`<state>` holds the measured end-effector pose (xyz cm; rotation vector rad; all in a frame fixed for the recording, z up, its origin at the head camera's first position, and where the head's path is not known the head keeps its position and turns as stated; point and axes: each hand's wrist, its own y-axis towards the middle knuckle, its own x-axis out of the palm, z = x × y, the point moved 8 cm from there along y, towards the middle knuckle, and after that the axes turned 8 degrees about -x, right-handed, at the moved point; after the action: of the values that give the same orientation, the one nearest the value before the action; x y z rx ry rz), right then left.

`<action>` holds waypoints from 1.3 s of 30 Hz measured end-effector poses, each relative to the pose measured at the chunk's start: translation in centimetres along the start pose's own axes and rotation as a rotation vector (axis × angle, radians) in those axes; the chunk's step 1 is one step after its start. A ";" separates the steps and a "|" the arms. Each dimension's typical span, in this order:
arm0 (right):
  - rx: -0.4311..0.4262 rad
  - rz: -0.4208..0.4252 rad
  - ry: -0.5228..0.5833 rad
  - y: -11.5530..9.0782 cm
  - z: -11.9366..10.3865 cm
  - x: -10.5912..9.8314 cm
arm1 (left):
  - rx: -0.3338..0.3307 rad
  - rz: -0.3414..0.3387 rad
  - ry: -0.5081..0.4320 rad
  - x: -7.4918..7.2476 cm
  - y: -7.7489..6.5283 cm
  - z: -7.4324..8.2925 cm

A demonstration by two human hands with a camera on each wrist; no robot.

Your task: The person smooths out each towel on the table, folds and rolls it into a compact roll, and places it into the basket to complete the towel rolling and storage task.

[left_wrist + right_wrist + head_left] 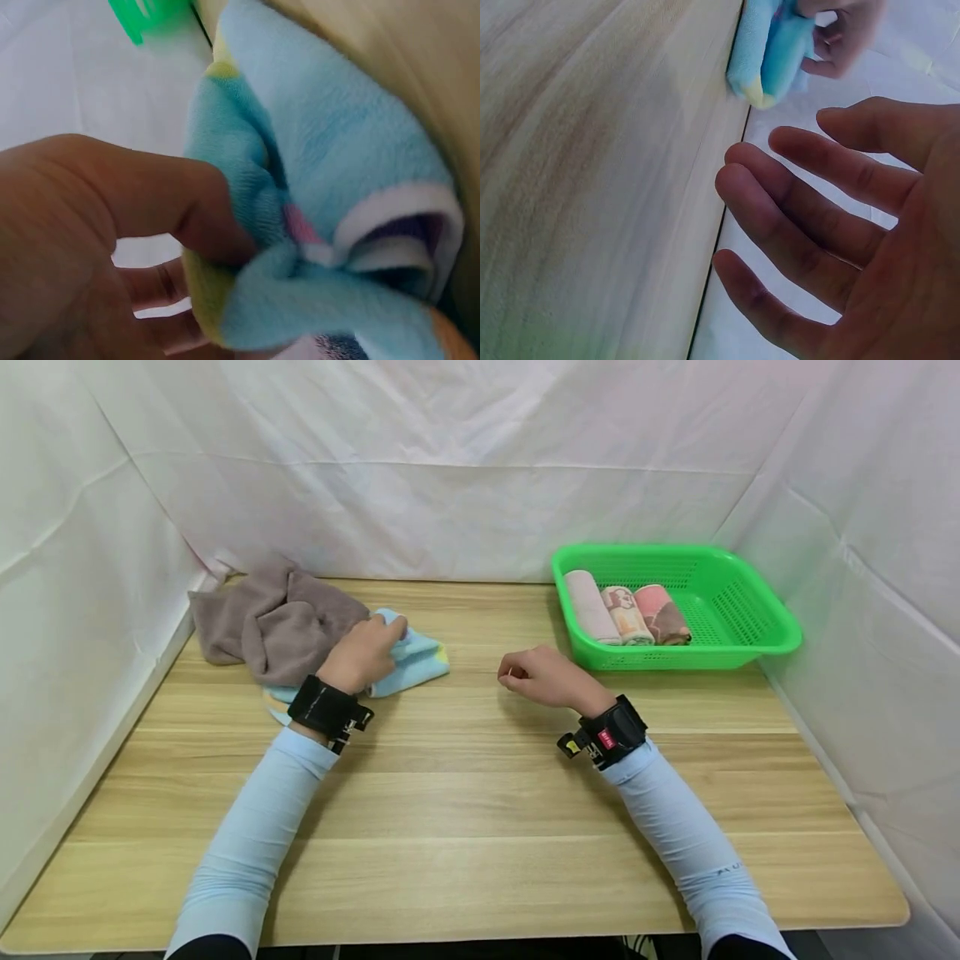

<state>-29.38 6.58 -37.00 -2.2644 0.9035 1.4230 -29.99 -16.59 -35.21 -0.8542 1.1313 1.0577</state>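
My left hand (365, 653) pinches a light blue towel (417, 662) between thumb and fingers at the left of the table. Seen from the left wrist, the blue towel (337, 127) is bunched, with a white edge and yellow patches. Beside and partly over it lies a crumpled grey-brown towel (281, 618). My right hand (551, 677) hovers above the table in front of the green basket, holding nothing. In the right wrist view its fingers (780, 217) are loosely bent and apart from the blue towel (769, 56).
A green plastic basket (780, 639) stands at the back right. In its left part lie rolled towels: a pale pink one (591, 608), a patterned cream one (627, 614) and a pink-brown one (663, 615). White cloth walls (480, 518) enclose the wooden table (480, 827).
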 end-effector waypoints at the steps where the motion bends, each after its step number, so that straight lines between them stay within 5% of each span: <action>1: 0.006 0.009 0.001 0.1 0.1 0.0 | 0.033 0.021 -0.003 -0.1 -0.1 0.9; 7: 0.010 0.047 0.065 0.8 0.1 0.6 | 0.219 0.099 -0.068 -0.7 -0.8 6.0; 10: 0.016 0.038 0.082 1.2 0.1 1.2 | 0.288 0.053 -0.156 -0.3 -0.7 7.7; 13: 0.027 0.033 0.061 1.3 0.2 1.8 | 0.283 -0.035 -0.251 0.4 -0.3 8.1; 16: 0.019 0.021 0.014 1.2 0.3 2.1 | 0.190 -0.108 -0.291 1.4 0.3 6.8; 23: -0.007 -0.059 -0.021 0.8 0.5 2.2 | 0.007 -0.178 -0.089 2.7 0.7 2.0; 27: 0.018 -0.098 -0.046 0.5 0.5 1.5 | -0.065 -0.221 -0.078 2.2 0.6 -0.1; 39: 0.123 -0.155 -0.106 -2.8 1.7 -0.6 | -0.190 -0.159 0.056 0.0 -0.3 -4.3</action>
<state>-28.87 9.86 -37.39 -2.0985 0.7439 1.3667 -30.97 -20.69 -36.18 -1.1119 1.0020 1.0247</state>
